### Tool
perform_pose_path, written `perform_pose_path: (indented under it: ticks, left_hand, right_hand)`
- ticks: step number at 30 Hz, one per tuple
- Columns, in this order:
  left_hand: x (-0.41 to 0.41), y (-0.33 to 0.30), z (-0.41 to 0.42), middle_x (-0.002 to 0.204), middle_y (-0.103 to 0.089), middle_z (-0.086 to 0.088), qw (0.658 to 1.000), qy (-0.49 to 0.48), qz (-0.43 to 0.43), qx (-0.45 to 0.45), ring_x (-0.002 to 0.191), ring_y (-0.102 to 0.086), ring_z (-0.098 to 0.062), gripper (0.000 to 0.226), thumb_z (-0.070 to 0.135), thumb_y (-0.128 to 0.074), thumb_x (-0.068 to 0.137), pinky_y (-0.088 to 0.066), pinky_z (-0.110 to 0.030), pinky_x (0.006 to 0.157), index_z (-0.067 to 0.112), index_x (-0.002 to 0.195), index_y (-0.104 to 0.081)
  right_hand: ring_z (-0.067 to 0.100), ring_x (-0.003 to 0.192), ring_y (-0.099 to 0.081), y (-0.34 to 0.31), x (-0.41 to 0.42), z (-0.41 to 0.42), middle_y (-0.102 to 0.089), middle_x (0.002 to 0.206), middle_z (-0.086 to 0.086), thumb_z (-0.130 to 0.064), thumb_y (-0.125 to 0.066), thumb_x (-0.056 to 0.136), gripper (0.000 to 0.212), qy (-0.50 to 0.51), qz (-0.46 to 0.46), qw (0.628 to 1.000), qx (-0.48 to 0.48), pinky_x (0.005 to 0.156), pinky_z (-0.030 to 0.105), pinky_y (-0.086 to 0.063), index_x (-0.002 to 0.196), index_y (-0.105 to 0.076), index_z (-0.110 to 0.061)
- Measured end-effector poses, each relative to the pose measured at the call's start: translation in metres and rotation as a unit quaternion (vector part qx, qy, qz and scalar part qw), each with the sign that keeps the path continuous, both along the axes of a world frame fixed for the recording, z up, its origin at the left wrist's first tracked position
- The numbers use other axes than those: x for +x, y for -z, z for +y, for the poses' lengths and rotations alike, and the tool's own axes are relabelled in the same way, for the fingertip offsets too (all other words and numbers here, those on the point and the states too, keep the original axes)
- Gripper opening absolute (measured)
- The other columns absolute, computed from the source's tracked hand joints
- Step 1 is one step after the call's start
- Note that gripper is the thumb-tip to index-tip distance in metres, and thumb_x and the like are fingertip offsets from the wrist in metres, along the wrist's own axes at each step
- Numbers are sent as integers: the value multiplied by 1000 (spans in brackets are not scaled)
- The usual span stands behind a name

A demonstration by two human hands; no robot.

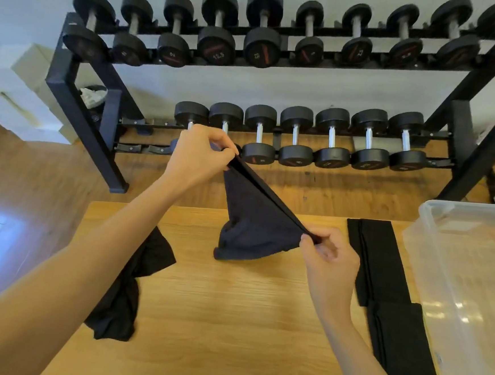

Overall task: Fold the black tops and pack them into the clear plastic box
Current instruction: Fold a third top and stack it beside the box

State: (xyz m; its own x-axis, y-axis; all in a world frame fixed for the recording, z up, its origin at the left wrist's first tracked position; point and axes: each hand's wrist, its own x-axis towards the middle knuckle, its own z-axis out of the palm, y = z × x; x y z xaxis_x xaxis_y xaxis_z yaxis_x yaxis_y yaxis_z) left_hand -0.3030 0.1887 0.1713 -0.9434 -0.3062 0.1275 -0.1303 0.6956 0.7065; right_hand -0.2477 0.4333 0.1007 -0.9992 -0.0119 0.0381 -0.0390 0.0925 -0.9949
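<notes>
A black top [252, 226] hangs stretched between my two hands above the wooden table [230, 319]. My left hand [197, 156] pinches its upper edge, raised past the table's far edge. Lower down, my right hand [327, 261] pinches the other end of that edge. The top's bottom part touches the table. A crumpled black top [125, 293] lies at the left, partly under my left forearm. Two folded black tops lie at the right, one [379, 260] behind the other [399, 344]. The clear plastic box [469, 287] stands at the table's right edge.
Behind the table a black rack [77, 109] holds two rows of dumbbells [259, 135]. White boxes [19, 92] stand on the wooden floor at the left. Bare table surface lies between the crumpled top and the folded ones.
</notes>
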Motion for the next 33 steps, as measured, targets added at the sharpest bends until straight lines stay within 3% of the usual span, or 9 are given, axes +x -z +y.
perform_pose_path:
  ticks: [3,7,12,17,19,24,29,33]
  left_hand:
    - [8,-20,0,86,-72,5,1000,-21,19,12,66,-70,-5,14,9,-62,88,-58,-19,65,13,83,-75]
    - [21,-49,-1,85,-73,2,998,-33,36,31,65,-71,-6,15,9,-60,90,-58,-21,62,12,86,-74]
    - [38,-73,-9,83,-75,-1,997,-24,16,74,77,-73,-9,18,8,-57,90,-58,-21,73,11,88,-74]
    - [67,-87,-18,93,-75,0,995,34,-30,94,86,-72,-7,14,11,-69,88,-55,-14,78,17,99,-74]
    - [81,-88,-21,96,-75,4,992,80,-56,74,90,-71,-5,26,9,-76,82,-53,-13,83,20,105,-72]
    - [113,-80,-15,88,-75,12,993,89,-68,43,88,-67,4,25,5,-71,85,-45,-3,78,25,99,-75]
    - [142,-74,-9,86,-76,13,982,106,-137,74,85,-70,0,19,12,-72,85,-52,-18,85,25,97,-77]
    - [161,-73,-3,85,-77,9,966,119,-198,117,84,-73,-6,16,16,-75,81,-54,-29,89,25,94,-78]
  right_hand:
    - [0,65,-58,-17,-10,1,-63,67,-9,3,-65,86,23,6,43,999,2,63,10,-43,83,-65,-20]
    - [6,79,-65,-41,-20,2,-68,78,-11,-1,-64,88,19,3,95,995,15,71,14,-51,90,-66,-20]
    - [6,89,-67,-64,-23,3,-69,86,-11,-5,-61,92,21,-17,133,991,18,80,17,-52,99,-66,-25]
    - [-2,93,-66,-78,-20,4,-69,92,-11,-4,-60,94,21,-50,149,987,20,77,10,-49,106,-66,-20]
    - [-2,95,-65,-83,-17,7,-69,96,-8,-2,-59,94,21,-66,158,985,31,78,9,-48,109,-67,-14]
    - [6,99,-66,-81,-2,23,-72,97,-6,-6,-58,95,20,-103,145,982,70,81,15,-52,110,-69,-16]
    - [6,93,-69,-80,23,43,-73,91,-12,-9,-60,92,27,-138,115,979,96,78,13,-52,102,-71,-31]
    - [9,88,-70,-84,44,58,-75,90,-8,-27,-60,84,22,-161,54,982,85,74,16,-54,98,-72,-40]
